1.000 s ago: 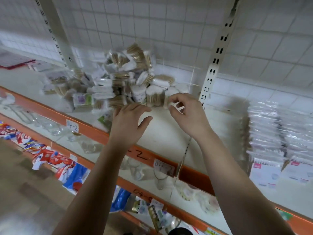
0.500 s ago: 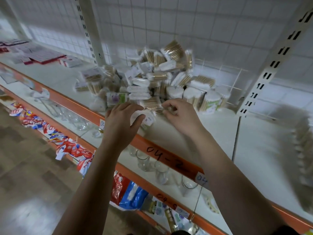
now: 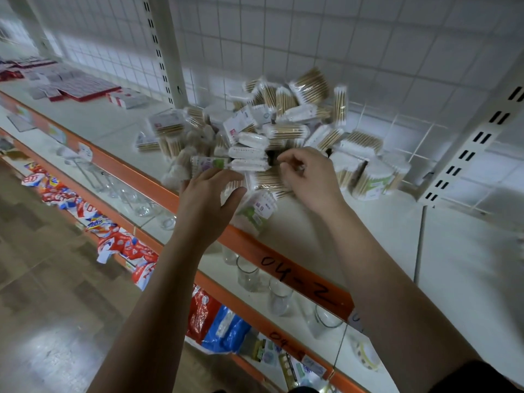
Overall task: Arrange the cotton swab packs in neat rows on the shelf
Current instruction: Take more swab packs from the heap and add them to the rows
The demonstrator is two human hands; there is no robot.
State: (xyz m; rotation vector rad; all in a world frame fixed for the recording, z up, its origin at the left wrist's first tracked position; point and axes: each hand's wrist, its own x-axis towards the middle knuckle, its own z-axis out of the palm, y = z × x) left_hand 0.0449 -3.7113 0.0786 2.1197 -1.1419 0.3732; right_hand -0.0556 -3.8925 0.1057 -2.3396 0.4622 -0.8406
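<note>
Head view: the sorting is judged barely begun, since the cotton swab packs [image 3: 283, 129] are heaped loosely at the back of the shelf [image 3: 368, 231] and no row is yet formed. The left hand [image 3: 207, 202] is laid on the heap's front, fingers lightly bent and thumb spread. The right hand [image 3: 312, 180] is held beside it with fingers curled; whether a pack is pinched cannot be told. Next, one pack would need to be drawn out and set squarely on bare shelf. Two hands are counted, one green-labelled pack [image 3: 256, 214] apart near the orange lip [image 3: 283, 268], and about three round swab tubs [image 3: 374, 177] at the right. The heaped packs, blurred and overlapping, cannot be counted exactly; several dozen are guessed.
</note>
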